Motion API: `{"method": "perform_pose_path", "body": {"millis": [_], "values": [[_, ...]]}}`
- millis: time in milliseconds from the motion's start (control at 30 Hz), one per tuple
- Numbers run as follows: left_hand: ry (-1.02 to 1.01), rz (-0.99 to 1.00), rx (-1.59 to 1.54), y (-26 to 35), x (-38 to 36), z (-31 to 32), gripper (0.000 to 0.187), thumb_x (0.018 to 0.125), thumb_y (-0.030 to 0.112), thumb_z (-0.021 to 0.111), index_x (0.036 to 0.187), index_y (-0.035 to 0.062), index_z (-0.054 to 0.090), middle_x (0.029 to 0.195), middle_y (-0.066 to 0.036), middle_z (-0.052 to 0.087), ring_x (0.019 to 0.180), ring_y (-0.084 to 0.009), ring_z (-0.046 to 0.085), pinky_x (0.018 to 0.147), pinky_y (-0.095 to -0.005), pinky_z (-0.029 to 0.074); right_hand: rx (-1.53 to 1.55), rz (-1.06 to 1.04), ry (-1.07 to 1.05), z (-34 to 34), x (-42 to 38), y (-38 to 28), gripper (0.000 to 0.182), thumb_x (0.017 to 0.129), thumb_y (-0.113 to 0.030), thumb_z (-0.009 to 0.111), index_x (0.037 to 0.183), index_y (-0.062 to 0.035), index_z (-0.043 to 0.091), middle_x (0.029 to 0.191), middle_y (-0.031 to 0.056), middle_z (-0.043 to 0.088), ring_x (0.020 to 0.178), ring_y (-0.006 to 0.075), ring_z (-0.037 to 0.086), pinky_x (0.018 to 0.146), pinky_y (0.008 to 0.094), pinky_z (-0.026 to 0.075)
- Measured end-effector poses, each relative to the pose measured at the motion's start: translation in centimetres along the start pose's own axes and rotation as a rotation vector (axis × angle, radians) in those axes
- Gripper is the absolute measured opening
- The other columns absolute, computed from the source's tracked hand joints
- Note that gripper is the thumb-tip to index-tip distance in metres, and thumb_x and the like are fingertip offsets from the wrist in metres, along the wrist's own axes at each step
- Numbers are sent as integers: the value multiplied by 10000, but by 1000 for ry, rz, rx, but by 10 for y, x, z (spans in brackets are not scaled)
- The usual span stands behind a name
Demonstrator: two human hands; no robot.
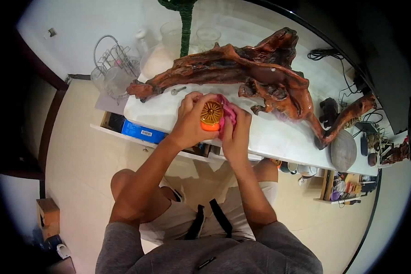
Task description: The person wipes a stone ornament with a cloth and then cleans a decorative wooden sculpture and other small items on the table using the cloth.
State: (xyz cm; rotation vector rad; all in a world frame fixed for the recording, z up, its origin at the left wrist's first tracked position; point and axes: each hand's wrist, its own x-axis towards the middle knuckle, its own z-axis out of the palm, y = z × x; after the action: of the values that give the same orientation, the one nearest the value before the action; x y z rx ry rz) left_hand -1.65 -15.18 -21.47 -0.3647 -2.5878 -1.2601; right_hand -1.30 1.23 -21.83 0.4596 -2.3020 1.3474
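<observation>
Head view of a seated person working at the near edge of a white tabletop [269,132]. The left hand [189,121] is closed around a small orange jar with a gold patterned lid [211,115], lifted just above the table's near edge; the right hand [235,130] presses a bunched pink cloth [227,114] against the jar's right side, fingers curled over the cloth. Just beyond the hands lies a large reddish driftwood sculpture [255,73], spanning the table from left to right, with a small metal key [178,90] on the surface near its left end. A wire rack of glassware [112,68] stands at the far left, and clear glass vessels [187,39] at the far side. An open drawer holding a blue box [144,131] projects below the near edge. Risks, as judged: the jar is held over the table's edge and the drawer, so a slip of the left grip under the rubbing pressure could drop it to the floor; a loose lid might turn or come off; a wide elbow movement could strike the sculpture.
</observation>
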Motion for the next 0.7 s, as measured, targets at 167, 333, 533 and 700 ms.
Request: {"method": "perform_pose_path", "body": {"millis": [167,333,533,700], "values": [[-28,26,-137,-3,2,-2,900,603,187,863,1392,114,437,1332,-159,447,1296,-391,416,1101,-464,367,4,-22,21,14,14,21,295,980,-71,493,1259,9,550,1160,236,568,1073,391,555,967,410,440],[19,140,-175,-8,1,2,960,593,192,886,1406,75,390,1295,-164,454,1232,-389,459,1079,-450,384,50,30,-44,14,30,25,288,976,-57,490,1249,8,556,1152,225,553,1077,370,554,965,403,436],[-48,-130,-129,5,-4,-1,1036,603,224,925,1436,39,337,1374,-204,442,1321,-330,442,1112,-403,380,83,67,39,1,-14,0,304,968,-39,475,1255,37,543,1162,262,571,1081,419,541,990,444,419],[7,-47,-218,1,-4,7,1017,616,235,906,1432,23,337,1390,-210,429,1318,-361,437,1109,-416,377,64,99,-14,9,25,17,273,983,-57,452,1212,22,577,1145,243,591,1074,386,559,962,424,437]]}}
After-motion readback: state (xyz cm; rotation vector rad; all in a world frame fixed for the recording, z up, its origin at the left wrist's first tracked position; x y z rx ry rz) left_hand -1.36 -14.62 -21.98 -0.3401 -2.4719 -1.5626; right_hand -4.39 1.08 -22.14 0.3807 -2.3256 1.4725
